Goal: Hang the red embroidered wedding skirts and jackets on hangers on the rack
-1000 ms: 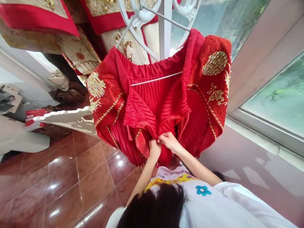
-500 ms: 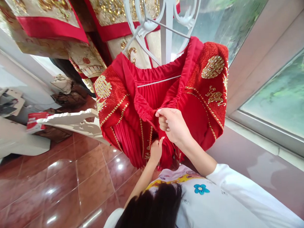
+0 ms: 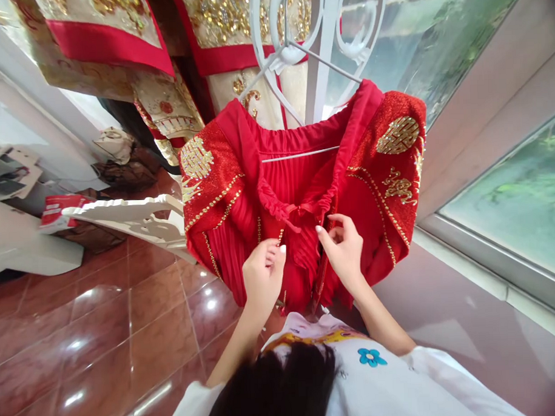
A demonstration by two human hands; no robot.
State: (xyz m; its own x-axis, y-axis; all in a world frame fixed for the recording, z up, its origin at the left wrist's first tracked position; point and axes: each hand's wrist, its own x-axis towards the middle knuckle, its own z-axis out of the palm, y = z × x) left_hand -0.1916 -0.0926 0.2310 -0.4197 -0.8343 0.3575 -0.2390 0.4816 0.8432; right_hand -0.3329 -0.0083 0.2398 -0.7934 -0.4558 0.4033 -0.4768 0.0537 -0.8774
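Note:
A red pleated skirt [image 3: 298,171] with gold beaded trim and gold round emblems hangs by its gathered waistband from a white wire hanger [image 3: 329,62]. The waistband's two ends meet at the front, where a short red tab sticks out. Just below that, my left hand [image 3: 264,275] is closed, its fingers curled at the beaded edge of the left front panel. My right hand [image 3: 345,248] pinches the edge of the right front panel between thumb and fingers. Between the hands, the skirt's front opening shows folded red cloth.
Behind the skirt stands a white scrolled metal rack [image 3: 321,79]. Cream garments with gold sequins and red borders [image 3: 110,47] hang at the upper left. A white carved chair back [image 3: 136,216] is at the left, above a tiled floor [image 3: 154,321]. A glass window [image 3: 508,182] lies right.
My right hand has let go of the waistband's front and moved down to the right panel's edge. My left hand has risen and turned at the left panel. The view has shifted slightly.

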